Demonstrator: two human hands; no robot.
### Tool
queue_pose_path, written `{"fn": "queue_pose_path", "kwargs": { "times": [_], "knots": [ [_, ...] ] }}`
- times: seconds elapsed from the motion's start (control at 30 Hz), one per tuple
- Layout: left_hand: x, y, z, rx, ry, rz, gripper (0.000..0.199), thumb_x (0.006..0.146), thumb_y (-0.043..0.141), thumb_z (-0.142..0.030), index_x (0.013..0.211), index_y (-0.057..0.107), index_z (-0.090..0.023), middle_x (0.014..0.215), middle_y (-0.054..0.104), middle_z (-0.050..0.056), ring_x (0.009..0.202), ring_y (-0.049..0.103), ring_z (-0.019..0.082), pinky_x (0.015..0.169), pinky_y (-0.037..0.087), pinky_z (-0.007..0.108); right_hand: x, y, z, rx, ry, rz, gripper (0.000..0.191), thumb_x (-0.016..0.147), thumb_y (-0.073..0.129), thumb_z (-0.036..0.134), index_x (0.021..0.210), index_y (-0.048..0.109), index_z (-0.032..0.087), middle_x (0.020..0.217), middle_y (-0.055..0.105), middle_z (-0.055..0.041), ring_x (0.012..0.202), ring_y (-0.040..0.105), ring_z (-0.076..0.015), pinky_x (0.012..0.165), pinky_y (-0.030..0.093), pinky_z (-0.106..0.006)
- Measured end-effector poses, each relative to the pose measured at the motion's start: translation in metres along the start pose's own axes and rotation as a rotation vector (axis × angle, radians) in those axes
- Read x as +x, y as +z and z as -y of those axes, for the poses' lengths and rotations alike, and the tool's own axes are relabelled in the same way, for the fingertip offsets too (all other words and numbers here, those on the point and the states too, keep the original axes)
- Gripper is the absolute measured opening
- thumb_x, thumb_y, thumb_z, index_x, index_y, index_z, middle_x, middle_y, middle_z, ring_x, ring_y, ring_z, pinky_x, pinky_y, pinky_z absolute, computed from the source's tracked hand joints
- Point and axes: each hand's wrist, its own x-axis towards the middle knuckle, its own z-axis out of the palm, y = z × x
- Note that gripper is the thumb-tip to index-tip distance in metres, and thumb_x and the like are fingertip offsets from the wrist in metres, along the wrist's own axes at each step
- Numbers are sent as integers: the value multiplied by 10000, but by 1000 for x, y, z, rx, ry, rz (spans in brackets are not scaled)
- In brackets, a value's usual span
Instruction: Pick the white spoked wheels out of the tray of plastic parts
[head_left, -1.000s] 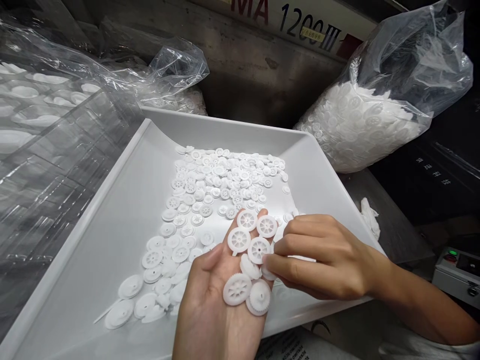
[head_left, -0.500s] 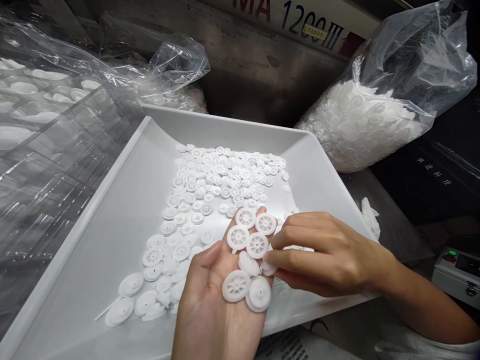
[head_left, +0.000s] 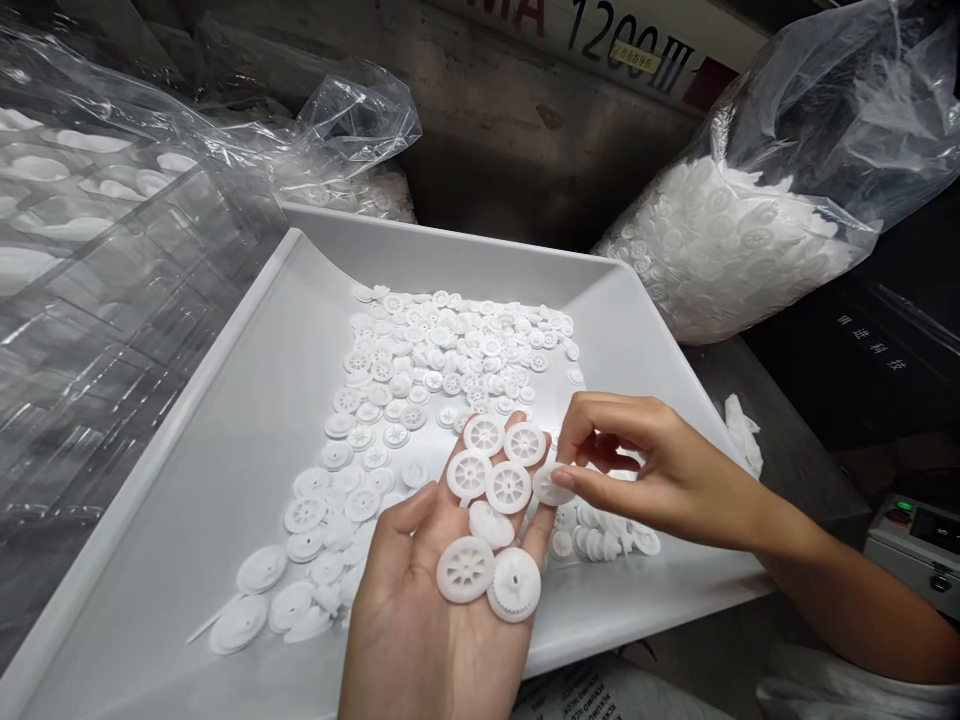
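Note:
My left hand [head_left: 457, 590] is turned palm up over the tray, fingers stretched out, holding several white plastic gears [head_left: 465, 570] spread across palm and fingers. Most lie flat with their spokes showing; one near the wrist side shows a toothed rim. My right hand [head_left: 652, 465] is closed in a pinch on another white gear [head_left: 551, 484], at the edge of my left fingers. Beneath both hands stands a light grey tray [head_left: 225, 430]. Many loose white gears [head_left: 450, 345] lie in it, heaped toward the back and left. Behind my right hand, more gears [head_left: 607, 535] lie partly hidden.
A clear bag [head_left: 735, 250] full of white gears stands behind the tray at right. Clear plastic trays [head_left: 150, 330] with white parts are at left, beside crumpled plastic film [head_left: 352, 115]. At far right is a grey control box [head_left: 919, 550] with a green light.
My right hand has drawn back slightly and lifted, its pinched gear now showing at the left fingers' edge. The gears in my left palm have shifted a little left.

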Motion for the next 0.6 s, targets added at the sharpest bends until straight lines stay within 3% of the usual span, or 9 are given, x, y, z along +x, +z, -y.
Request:
{"fn": "queue_pose_path", "kwargs": {
  "times": [0.3,0.6],
  "knots": [
    [-1,1,-1,-66,-62,-25,698,856,316,-61,1526,240,-243,1151,714,49,1159,616,216,905,546,369,4,3,1,19,143,39,118,897,644,228,800,606,171,761,564,53,668,470,-48,586,377,-162],
    [1,-1,-1,-31,-52,-75,770,796,299,-23,1518,265,-290,1209,689,36,1172,609,211,904,545,361,3,4,1,-64,91,-9,104,921,608,229,831,611,179,785,582,50,673,474,-51,594,381,-172]
  ]
}}
